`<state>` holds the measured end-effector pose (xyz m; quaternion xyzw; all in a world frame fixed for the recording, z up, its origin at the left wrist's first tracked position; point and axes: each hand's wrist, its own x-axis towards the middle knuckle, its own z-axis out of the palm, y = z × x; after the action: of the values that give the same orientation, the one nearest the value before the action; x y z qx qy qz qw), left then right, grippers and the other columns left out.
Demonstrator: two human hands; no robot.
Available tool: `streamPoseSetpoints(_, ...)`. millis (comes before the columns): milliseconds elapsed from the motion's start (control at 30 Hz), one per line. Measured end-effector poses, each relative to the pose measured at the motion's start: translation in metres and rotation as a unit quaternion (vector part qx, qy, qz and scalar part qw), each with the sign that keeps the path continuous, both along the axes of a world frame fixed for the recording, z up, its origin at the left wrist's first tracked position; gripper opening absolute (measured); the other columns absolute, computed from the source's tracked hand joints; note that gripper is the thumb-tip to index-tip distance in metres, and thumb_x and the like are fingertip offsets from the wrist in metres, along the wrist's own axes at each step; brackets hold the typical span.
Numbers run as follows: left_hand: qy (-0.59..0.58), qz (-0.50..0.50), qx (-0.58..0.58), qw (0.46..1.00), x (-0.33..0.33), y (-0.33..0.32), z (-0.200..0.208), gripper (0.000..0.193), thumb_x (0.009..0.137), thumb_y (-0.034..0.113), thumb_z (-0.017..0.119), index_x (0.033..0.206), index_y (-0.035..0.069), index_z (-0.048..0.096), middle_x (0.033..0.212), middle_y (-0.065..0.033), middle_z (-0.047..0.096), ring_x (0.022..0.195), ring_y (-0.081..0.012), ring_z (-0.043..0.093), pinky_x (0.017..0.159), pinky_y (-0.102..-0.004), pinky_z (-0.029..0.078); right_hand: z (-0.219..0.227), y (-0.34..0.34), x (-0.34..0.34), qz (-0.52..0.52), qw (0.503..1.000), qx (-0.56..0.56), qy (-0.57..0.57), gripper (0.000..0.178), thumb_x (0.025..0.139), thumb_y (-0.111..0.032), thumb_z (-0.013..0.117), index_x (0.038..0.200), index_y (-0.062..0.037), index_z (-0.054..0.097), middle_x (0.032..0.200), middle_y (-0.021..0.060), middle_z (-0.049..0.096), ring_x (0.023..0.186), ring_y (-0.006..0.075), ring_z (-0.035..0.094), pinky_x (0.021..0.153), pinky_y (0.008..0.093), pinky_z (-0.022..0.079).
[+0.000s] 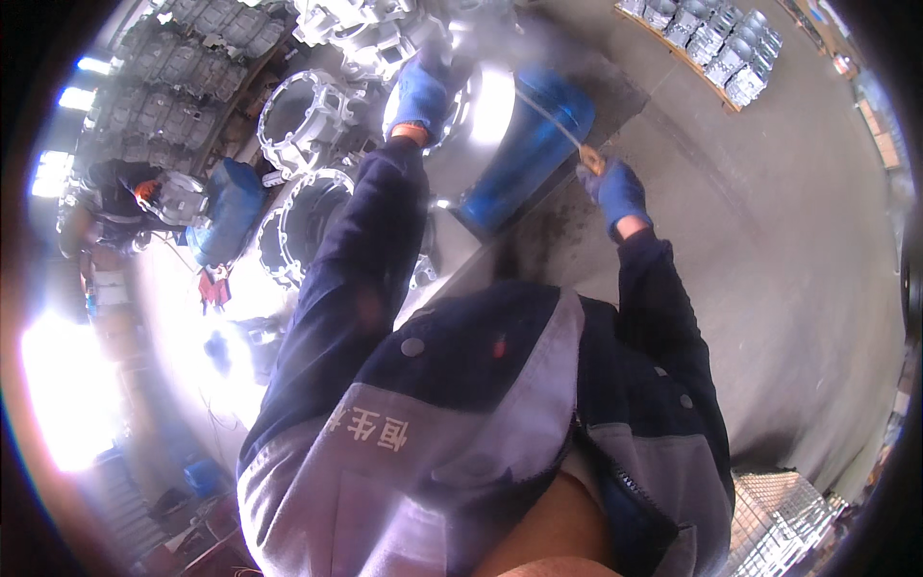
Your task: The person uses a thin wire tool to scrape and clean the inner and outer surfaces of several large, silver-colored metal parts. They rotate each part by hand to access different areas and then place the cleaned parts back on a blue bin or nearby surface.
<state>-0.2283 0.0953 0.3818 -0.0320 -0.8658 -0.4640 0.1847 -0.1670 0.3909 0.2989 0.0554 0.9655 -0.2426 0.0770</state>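
My right hand [620, 192], in a blue glove, is closed round the wooden handle [592, 160] of a long, thin, file-like tool [550, 119]. Its narrow shaft slants up and left over a blue drum-like container [529, 154] toward a shiny round metal casting [492, 108]. Also gloved in blue, my left hand [420, 94] is at the left edge of that casting and appears to grip it. Glare and the glove hide most of those fingertips. The tool's tip is lost in the brightness near the casting.
Ring-shaped castings [306, 115] with lugged rims crowd the left, beside my left forearm. Stacked castings stand at the far left [183, 96] and on a pallet [678, 50] at far right. Another person [120, 197] works at left near a blue barrel [231, 213]. A wire cage [774, 519] stands lower right.
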Motion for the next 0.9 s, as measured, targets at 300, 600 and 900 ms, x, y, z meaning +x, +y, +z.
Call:
streamPoseSetpoints(300,0.018,-0.004,-0.027,0.999,-0.012,-0.005,-0.013,0.039,0.086,0.030,0.072,0.113,0.005,0.059,0.091,-0.0111,0.068,0.079,-0.0168,0.065,0.075,-0.0314,0.052,0.032,0.022,0.043,0.103,0.844,-0.442,-0.285,0.022,0.092,-0.029,0.064,0.103,-0.0103,0.066,0.075,0.0003,0.061,0.055,0.0075,0.054,0.045,0.0240,0.040)
streamPoseSetpoints(600,0.049,-0.006,-0.045,0.998,-0.021,-0.014,-0.029,0.035,0.087,0.024,0.071,0.113,0.005,0.059,0.085,-0.0080,0.068,0.076,-0.0143,0.065,0.071,-0.0293,0.052,-0.026,0.007,0.011,0.018,0.967,-0.187,-0.171,0.035,0.084,-0.041,0.072,0.085,-0.0061,0.070,0.061,0.0089,0.063,0.054,0.0189,0.061,0.054,0.0354,0.046)
streamPoseSetpoints(900,0.062,0.007,-0.086,0.994,-0.022,-0.011,-0.025,0.035,0.087,0.023,0.071,0.113,0.004,0.059,0.087,-0.0092,0.068,0.077,-0.0140,0.065,0.072,-0.0294,0.052,0.019,0.026,0.049,0.075,0.870,-0.371,-0.315,0.018,0.093,-0.018,0.063,0.108,-0.0086,0.064,0.074,-0.0008,0.060,0.052,0.0073,0.052,0.046,0.0255,0.041)
